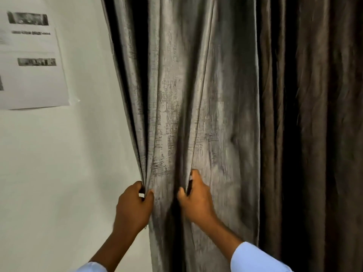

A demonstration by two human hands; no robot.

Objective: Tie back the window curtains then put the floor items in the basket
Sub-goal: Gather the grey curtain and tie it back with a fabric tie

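Beside white wall [64,163], both hands [135,205] grip curtain [196,95].

Both arms extend forward and up; left hand [134,206] and right hand [194,200] are clenched, fingers curled closed.

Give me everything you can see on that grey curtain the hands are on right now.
The shiny grey fabric curtain hangs in vertical folds beside the white wall, its left edge slanting down to the right. Its weave looks silky and streaked. The left hand pinches the edge folds in its grip; the right hand grips a fold further in. A darker brown curtain hangs to its right. No tieback shows.
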